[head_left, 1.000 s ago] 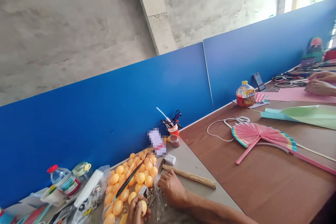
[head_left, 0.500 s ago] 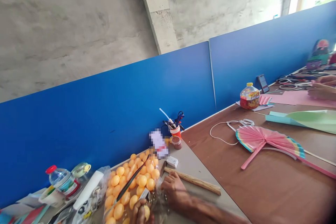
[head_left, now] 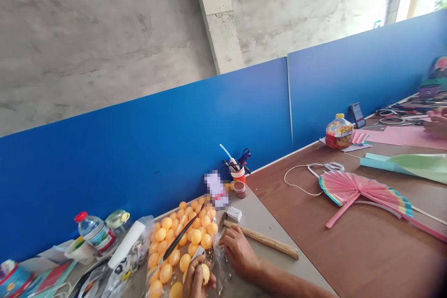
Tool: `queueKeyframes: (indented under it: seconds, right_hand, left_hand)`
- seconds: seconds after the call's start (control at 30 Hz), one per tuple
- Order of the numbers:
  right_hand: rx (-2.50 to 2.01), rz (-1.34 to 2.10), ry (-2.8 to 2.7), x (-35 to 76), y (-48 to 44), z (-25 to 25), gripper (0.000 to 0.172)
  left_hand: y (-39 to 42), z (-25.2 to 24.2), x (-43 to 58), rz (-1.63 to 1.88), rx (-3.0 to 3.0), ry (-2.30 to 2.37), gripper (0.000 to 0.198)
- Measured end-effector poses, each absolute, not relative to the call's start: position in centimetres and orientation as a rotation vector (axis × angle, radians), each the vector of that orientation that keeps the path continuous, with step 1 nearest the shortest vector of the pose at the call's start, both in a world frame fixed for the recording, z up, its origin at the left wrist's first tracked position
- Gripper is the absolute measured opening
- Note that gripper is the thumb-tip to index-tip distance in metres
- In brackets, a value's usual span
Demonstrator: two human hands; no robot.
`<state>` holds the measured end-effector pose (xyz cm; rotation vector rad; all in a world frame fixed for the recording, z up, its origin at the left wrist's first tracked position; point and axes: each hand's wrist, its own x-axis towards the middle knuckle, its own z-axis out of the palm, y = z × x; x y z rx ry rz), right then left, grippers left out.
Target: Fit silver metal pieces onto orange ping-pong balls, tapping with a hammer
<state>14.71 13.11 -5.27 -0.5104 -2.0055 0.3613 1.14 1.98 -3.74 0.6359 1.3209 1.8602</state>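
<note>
At the bottom edge my left hand (head_left: 195, 281) is closed around an orange ping-pong ball (head_left: 205, 274). My right hand (head_left: 238, 251) rests palm down with fingers curled on a clear plastic bag (head_left: 220, 260) that holds small metal bits. A pile of orange balls (head_left: 183, 237) lies just behind both hands, with a dark feather-like strip (head_left: 181, 238) across it. A hammer with a wooden handle (head_left: 261, 239) lies right behind my right hand.
A blue partition (head_left: 174, 139) backs the table. A pen cup (head_left: 238, 173), small jar (head_left: 240, 189), water bottle (head_left: 96, 233) and white tube (head_left: 126, 244) stand near. On the brown tabletop (head_left: 349, 251) lie a pink paper fan (head_left: 359, 191), white cord (head_left: 300, 172), green paper (head_left: 415, 163), drink bottle (head_left: 338, 132). Another person's hand (head_left: 438, 125) works far right.
The view has shifted, so everything sits a little more to the right and lower. My left hand has lifted the ball slightly; my right hand stays on the bag.
</note>
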Motion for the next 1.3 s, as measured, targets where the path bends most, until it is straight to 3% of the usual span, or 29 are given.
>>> queueKeyframes:
  seconds: [0.27,0.5,0.6,0.93,1.3]
  right_hand:
    - [-0.614,0.588,-1.994,13.9,14.3,-3.2,0.025]
    - [-0.733,1.465,-1.393,12.1,13.3,0.9,0.009]
    - [-0.597,1.754,-1.180,12.1,12.2,0.7,0.013]
    - [-0.564,1.952,-1.136,13.1,12.3,-1.0,0.027]
    - [-0.469,2.107,-1.182,13.6,12.3,-0.7,0.037]
  left_hand:
    - [3.0,0.1,2.5,1.693,0.453,1.143,0.050]
    - [5.3,1.0,2.7,1.898,0.301,0.871,0.031]
    - [5.9,-0.4,2.7,1.898,0.258,0.758,0.027]
    - [5.6,-1.9,3.0,1.875,0.322,0.848,0.046]
    - [5.4,-2.6,3.1,1.872,0.328,0.969,0.036]
